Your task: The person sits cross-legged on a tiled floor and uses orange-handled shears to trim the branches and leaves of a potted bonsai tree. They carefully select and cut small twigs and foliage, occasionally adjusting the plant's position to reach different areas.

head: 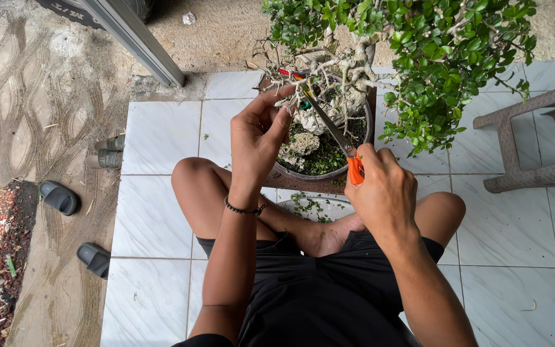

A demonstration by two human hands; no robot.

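Bonsai tree [412,58] in a round pot [303,172] stands on the white tiled floor [162,135] near its far edge. Left hand [258,138] pinches a bare twig [290,83]; right hand [380,189] grips orange-handled scissors [338,138], blades among the branches. Grey stool [534,138] stands rightward.

Left of the pot [321,172] the tiles [162,138] lie open, while leafy branches [444,58] crowd above it and a stool [534,138] blocks its right.
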